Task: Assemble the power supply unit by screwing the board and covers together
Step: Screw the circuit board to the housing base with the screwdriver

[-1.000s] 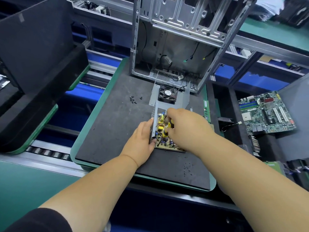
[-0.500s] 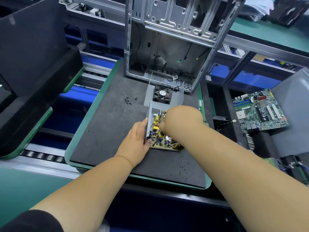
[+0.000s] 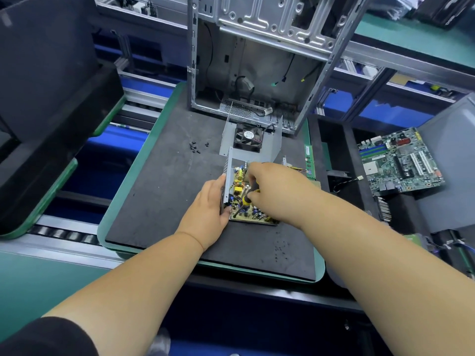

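board [image 3: 250,210] sits mid-mat, inside its grey cover [image 3: 227,181] | left hand [image 3: 209,210] grips the cover's left wall | right hand [image 3: 276,191] curls round a black-yellow screwdriver [image 3: 247,195] (tip hidden among components) | open mat [image 3: 159,191] lies left; loose screws [image 3: 197,147] near far edge; fan cover [image 3: 248,140] just behind

An open metal computer case [image 3: 259,60] was stood at the far edge of a dark foam mat [image 3: 159,191], which was laid on a green tray [image 3: 123,191]. A motherboard [image 3: 401,163] was set well apart to the right, and a memory stick [image 3: 309,160] was laid along the mat's right edge.
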`<state>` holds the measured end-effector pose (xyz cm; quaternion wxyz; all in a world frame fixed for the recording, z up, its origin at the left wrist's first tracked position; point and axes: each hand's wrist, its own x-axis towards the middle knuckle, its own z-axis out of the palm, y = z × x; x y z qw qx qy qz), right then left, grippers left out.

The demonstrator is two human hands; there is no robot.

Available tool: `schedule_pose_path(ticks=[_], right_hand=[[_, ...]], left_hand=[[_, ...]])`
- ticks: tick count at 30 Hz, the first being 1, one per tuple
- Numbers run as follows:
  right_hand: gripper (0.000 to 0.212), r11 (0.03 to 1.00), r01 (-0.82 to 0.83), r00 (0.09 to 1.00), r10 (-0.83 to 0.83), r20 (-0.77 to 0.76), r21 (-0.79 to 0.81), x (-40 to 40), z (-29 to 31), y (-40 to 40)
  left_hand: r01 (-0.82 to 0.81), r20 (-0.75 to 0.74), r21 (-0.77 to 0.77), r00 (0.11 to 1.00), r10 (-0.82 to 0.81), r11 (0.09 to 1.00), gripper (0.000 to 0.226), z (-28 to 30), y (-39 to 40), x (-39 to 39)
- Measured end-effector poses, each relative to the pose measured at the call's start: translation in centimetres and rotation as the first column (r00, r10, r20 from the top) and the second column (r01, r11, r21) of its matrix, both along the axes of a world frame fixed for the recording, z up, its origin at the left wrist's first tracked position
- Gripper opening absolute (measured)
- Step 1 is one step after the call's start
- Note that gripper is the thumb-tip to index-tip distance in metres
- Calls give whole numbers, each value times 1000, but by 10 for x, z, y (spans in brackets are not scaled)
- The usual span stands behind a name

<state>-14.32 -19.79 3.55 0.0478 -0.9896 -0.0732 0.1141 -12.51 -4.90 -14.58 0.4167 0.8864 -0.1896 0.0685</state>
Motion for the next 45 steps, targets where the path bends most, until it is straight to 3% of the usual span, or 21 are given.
schedule_pose_path(ticks=[9,12,23,26,29,33,36,40,43,45], right_hand=[[19,952,-115,992,97,-75,-283,15,7,2],[32,962,-98,993,78,-86,-255,15,7,1],[27,949,3,973,-75,-219,-315,27,4,9],[8,947,-52,987,0,-159,-318,19,0,-4],[27,946,-144,985,108,-137,-292,15,-3,-19],[19,848,-283,958,270,-95,-448,13,-6,-24],[19,825,-381,923,361,-130,-418,11,-8,-19],[20,857,-372,926,367,-87,-357,14,-11,-13],[32,859,-366,929,364,-75,-358,17,-10,-9],[27,849,-379,921,386,-58,-368,18,-11,-5]], left_hand=[[8,9,26,1000,-8,1000,82,4,0,-1],[13,12,33,1000,-13,999,81,4,0,-1],[11,-7,49,1000,-11,999,82,6,0,-2],[9,-19,52,1000,-8,999,80,6,1,-2],[20,-40,33,999,-19,999,78,7,2,-1],[42,-60,44,997,-39,998,83,10,5,-1],[51,-70,62,996,-47,997,87,11,5,-2],[46,-89,67,995,-40,997,90,11,5,0],[60,-108,71,993,-52,996,92,11,5,0],[66,-121,77,991,-56,995,93,12,6,1]])
